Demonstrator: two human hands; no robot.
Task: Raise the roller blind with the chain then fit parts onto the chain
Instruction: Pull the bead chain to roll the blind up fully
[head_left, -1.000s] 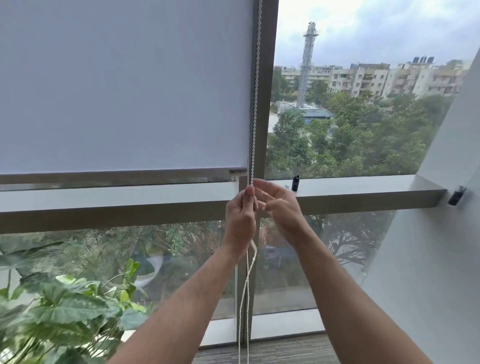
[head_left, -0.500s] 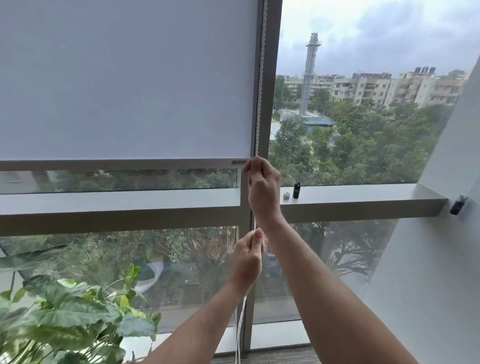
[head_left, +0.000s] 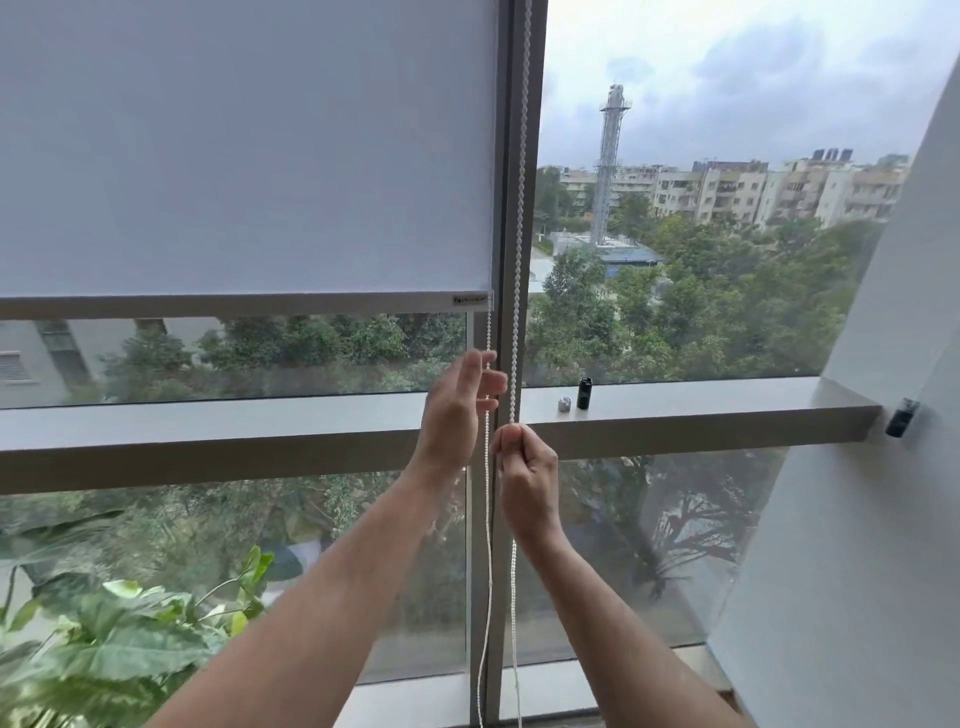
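Grip check first: my right hand (head_left: 527, 480) is pinched tight around the right-hand strand of the bead chain (head_left: 516, 291), just below centre of the frame, fingers curled round it with the strand running taut up along the window mullion (head_left: 506, 156) to the top edge. My left hand (head_left: 457, 410) is spread, fingers straight, holding nothing; the thinner left strand hangs right by its fingertips, contact hard to call. Both strands drop down past my forearms toward the bottom edge. Roller blind (head_left: 244, 150) fills the upper left, its bottom bar (head_left: 244, 306) sitting a bit above the ledge (head_left: 691, 402), so glass shows under it but most of the pane is covered. Step in hand, as I judge it: raising, mid hand-over-hand pull, far from done. Next move likely calls for the left hand to take the chain above my right one so the strand stays tensioned between pulls; pulling the wrong strand would drop the blind. Parts for later: a small black cylinder (head_left: 584, 393) and a small silver piece (head_left: 564, 405) stand side by side on the ledge, right of centre, untouched. Black clip (head_left: 902, 417) on the wall at far right; leafy plant (head_left: 119, 649) lower left.
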